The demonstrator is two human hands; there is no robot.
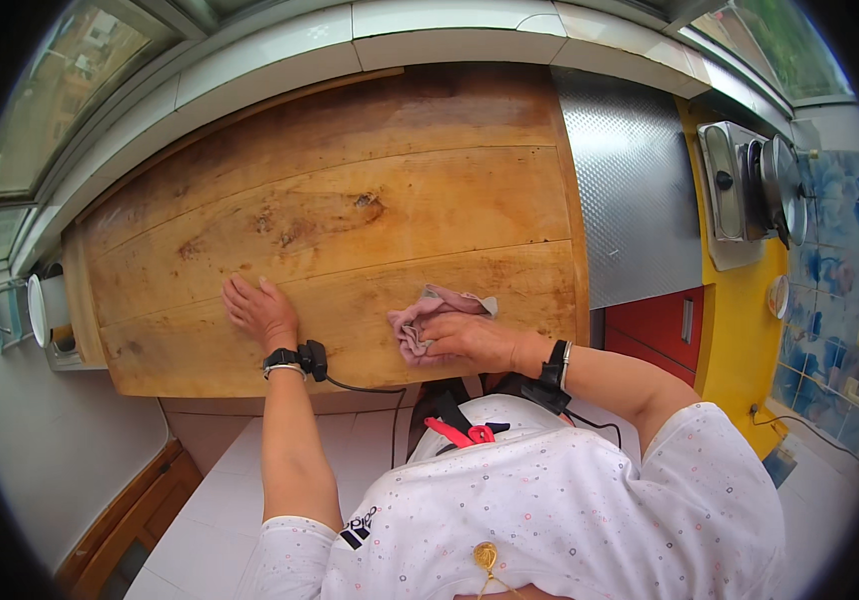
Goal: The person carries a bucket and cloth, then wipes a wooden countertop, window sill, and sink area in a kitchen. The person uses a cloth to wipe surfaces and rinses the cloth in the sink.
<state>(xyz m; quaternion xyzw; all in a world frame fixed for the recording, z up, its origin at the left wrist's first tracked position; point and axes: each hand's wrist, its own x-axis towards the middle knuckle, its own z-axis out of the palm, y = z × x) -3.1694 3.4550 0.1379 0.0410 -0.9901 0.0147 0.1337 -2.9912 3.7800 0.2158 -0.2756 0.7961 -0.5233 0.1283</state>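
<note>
A large wooden board with long plank seams and a dark knot lies before me. My right hand presses a crumpled pink cloth onto it near the front edge, with part of the fingers hidden in the folds. Flat on the wood to the left rests my left hand, palm down, fingers a little apart, holding nothing. Both wrists wear black straps with devices and cables.
Right of the board is a textured metal sheet, then a yellow counter with a gas stove and a lidded pan. A white container stands at the far left. A tiled sill runs behind the board.
</note>
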